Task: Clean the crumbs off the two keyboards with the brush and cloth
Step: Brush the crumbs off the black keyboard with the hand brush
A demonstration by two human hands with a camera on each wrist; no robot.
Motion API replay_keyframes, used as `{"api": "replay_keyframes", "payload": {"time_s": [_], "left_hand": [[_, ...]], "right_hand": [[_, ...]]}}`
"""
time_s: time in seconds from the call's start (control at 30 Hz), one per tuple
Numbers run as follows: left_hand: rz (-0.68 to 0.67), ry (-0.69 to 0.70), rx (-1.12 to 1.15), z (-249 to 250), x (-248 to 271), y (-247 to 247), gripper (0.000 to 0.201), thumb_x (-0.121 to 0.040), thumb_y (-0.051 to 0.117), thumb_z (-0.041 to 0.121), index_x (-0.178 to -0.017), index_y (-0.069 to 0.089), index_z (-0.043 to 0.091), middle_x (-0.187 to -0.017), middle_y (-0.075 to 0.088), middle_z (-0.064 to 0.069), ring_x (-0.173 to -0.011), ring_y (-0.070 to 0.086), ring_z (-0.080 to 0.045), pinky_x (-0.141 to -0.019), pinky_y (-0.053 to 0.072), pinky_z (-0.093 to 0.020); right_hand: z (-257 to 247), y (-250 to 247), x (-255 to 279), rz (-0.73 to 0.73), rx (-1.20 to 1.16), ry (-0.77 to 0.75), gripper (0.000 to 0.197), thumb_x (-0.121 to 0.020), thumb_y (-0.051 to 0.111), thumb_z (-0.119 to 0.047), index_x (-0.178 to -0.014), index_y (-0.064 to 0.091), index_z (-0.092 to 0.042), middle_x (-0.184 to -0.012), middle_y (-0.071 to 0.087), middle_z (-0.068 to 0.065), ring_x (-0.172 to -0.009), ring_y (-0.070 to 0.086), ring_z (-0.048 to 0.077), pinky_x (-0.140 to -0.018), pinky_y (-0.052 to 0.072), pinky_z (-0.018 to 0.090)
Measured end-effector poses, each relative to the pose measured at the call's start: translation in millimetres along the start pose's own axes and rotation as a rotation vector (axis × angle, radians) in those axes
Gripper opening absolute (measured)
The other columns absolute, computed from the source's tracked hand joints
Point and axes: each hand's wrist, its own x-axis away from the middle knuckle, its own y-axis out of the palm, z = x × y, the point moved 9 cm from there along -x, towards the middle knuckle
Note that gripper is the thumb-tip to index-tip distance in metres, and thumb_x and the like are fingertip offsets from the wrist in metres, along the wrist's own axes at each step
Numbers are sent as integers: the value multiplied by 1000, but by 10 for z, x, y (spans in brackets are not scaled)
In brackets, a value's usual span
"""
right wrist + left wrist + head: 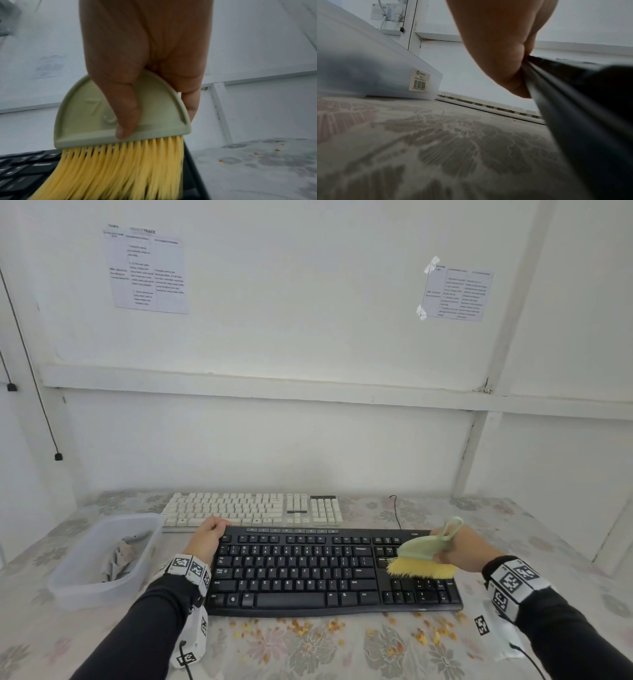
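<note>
A black keyboard lies in front of me, tilted up at its far left corner. My left hand grips that corner, thumb on top and fingers under the edge. My right hand holds a pale green brush with yellow bristles on the number pad. In the right wrist view the thumb presses on the brush head. A white keyboard lies behind the black one. Yellow crumbs are scattered on the tablecloth along the black keyboard's near edge.
A clear plastic tub stands at the left with a grey cloth inside it. A black cable runs back from the keyboards. The flowered tablecloth reaches a white wall behind. A marker tag lies by my right wrist.
</note>
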Motion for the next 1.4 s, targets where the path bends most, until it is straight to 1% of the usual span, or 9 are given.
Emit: {"api": "replay_keyframes", "payload": {"time_s": [0.13,0.4,0.63,0.7,0.8,0.87,1.03,1.2,1.4], "left_hand": [[7,-4,16,30,34,11,26,-100,35,11,-79,51,10,-79,53,-10,-71,50,-22,-68,45,-33],[18,15,-10,55,44,-1,27,-99,37,9,-76,51,11,-79,53,-10,-70,49,-20,-71,43,-33],[2,-1,-7,56,75,0,27,-99,36,9,-77,51,12,-77,51,-8,-70,49,-20,-70,43,-33],[-2,-14,-5,50,78,-1,27,-99,36,9,-77,52,12,-77,51,-9,-69,49,-20,-69,43,-33],[-14,-34,9,30,79,-13,27,-99,37,9,-78,54,12,-77,52,-11,-69,50,-22,-71,43,-35],[-24,-41,14,19,78,-13,27,-99,37,10,-79,54,12,-76,53,-12,-69,51,-23,-67,44,-35],[-17,-35,3,55,85,8,30,-100,35,7,-73,47,10,-70,49,-11,-59,44,-20,-42,41,-19],[-44,-47,-28,77,87,4,28,-97,40,1,-71,47,9,-77,50,-11,-63,46,-18,-48,46,-20],[-49,-53,35,35,129,5,25,-98,37,6,-78,52,10,-79,54,-13,-70,52,-24,-70,46,-37]], "right_hand": [[287,-112,13,33,29,61,27,-80,67,-11,-104,57,-18,-82,56,-1,-73,53,10,-53,38,10],[353,-362,130,66,79,115,21,-80,64,-12,-99,56,-18,-102,65,9,-88,59,20,-68,43,19],[-1123,-175,280,-24,-49,-205,10,-85,58,-5,-92,59,-11,-69,53,-7,-52,50,-4,-44,40,10],[-1600,22,288,-60,-86,-305,12,-85,58,-5,-93,60,-14,-81,58,-5,-55,50,-5,-49,46,12],[-2246,352,322,-120,-93,-432,28,-89,55,-8,-114,57,3,-120,60,10,-60,52,7,-49,44,10],[-2599,550,357,-150,-78,-496,31,-90,55,-11,-116,56,6,-125,57,15,-62,55,10,-48,41,7],[-3139,864,409,-162,-17,-571,16,-88,53,-8,-72,54,-4,-83,59,12,-51,42,11,-40,34,6],[-3312,954,461,-149,58,-632,28,-87,51,-6,-112,57,3,-61,42,-2,-50,39,8,-40,33,10],[-2977,951,354,-175,91,-536,27,-91,51,-10,-114,57,1,-63,40,-3,-52,39,7,-47,34,12]]}}
